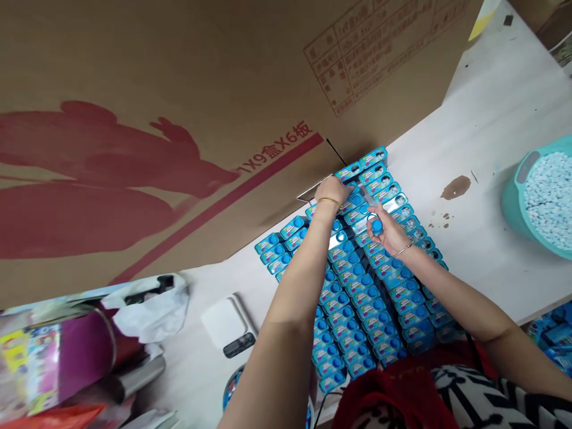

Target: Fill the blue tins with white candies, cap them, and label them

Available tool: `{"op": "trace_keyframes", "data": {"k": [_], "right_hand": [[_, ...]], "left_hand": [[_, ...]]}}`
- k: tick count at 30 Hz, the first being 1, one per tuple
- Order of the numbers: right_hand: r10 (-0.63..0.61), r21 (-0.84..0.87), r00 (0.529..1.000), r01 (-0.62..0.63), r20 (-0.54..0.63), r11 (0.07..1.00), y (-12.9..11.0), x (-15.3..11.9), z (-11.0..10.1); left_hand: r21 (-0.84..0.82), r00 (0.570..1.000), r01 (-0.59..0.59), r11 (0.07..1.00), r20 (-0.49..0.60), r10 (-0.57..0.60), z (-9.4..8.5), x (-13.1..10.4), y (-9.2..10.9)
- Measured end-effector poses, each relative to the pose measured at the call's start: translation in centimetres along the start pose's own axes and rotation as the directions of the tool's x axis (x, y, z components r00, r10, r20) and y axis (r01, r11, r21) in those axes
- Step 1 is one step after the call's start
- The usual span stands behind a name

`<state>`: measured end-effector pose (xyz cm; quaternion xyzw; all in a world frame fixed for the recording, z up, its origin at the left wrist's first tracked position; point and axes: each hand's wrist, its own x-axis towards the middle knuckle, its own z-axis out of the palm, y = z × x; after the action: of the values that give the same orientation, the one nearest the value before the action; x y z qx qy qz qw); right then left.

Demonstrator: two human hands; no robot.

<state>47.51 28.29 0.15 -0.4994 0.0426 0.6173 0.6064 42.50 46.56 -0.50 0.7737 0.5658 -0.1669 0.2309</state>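
Note:
Rows of small blue boxes (pixel 351 276) stand close together, many with round blue caps on top. Boxes in the far right column (pixel 388 192) show pale contents through round openings. My left hand (pixel 333 190), with a yellow bangle at its wrist, reaches down over the far end of the rows. Its fingers are bent together at a box top; what they grip is hidden. My right hand (pixel 389 233) curls around a round blue cap (pixel 377 226) above the middle rows. A greyish, narrow piece (pixel 366 194) extends past its fingertips; its kind is unclear.
A large printed carton (pixel 250 77) walls off the far side. At right, a turquoise tub (pixel 513 193) holds small white pellets (pixel 550 196), near a brown stain (pixel 456 187). A white scale (pixel 227 325) and bags (pixel 149 313) lie left. Blue items fill the lower right corner.

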Motion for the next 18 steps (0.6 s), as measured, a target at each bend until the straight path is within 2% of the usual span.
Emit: {"op": "trace_keyframes", "data": {"k": [3, 6, 9, 11, 12, 13, 15, 16, 17, 18], "right_hand": [[0.001, -0.023, 0.999, 0.0, 0.036, 1.0, -0.3, 0.0, 0.3], [-0.002, -0.057, 0.998, 0.005, 0.06, 0.998, -0.5, -0.1, 0.9], [-0.018, -0.081, 0.998, 0.022, 0.052, 0.996, -0.7, -0.3, 1.2], [-0.03, -0.078, 0.999, 0.032, 0.03, 0.996, -0.8, -0.3, 1.1], [-0.037, -0.072, 0.999, 0.039, 0.026, 0.997, -0.9, -0.2, 1.1], [-0.044, -0.063, 0.999, 0.046, 0.024, 0.997, -1.0, -0.1, 1.0], [-0.053, -0.038, 0.998, 0.054, 0.019, 0.998, -1.1, 0.2, 1.1], [-0.055, -0.025, 0.998, 0.055, 0.022, 0.998, -1.1, 0.4, 1.3], [-0.051, -0.014, 0.998, 0.052, 0.027, 0.999, -1.2, 0.6, 1.5], [-0.044, -0.005, 0.999, 0.044, 0.031, 0.999, -1.2, 0.9, 1.7]], "left_hand": [[0.102, 0.996, 0.018, 0.995, 0.087, -0.027, -0.5, 1.1, 0.2], [0.145, 0.994, 0.012, 0.989, 0.107, -0.027, -0.6, 1.5, 0.4], [0.142, 1.0, 0.003, 0.99, 0.017, -0.005, -0.5, 0.1, 0.6], [0.04, 0.992, -0.12, 0.992, -0.041, 0.121, 0.0, -1.9, 0.5], [-0.05, 0.972, -0.233, 0.971, -0.04, 0.231, 0.3, -3.1, 0.2], [-0.158, 0.932, -0.36, 0.92, -0.024, 0.361, 0.7, -4.3, -0.1], [-0.358, 0.814, -0.544, 0.759, -0.005, 0.581, 1.7, -6.3, -0.9], [-0.418, 0.774, -0.582, 0.697, -0.022, 0.633, 2.1, -6.9, -1.2], [-0.449, 0.761, -0.595, 0.666, -0.051, 0.646, 2.4, -7.3, -1.5], [-0.463, 0.778, -0.585, 0.666, -0.088, 0.622, 2.5, -7.2, -1.6]]}}
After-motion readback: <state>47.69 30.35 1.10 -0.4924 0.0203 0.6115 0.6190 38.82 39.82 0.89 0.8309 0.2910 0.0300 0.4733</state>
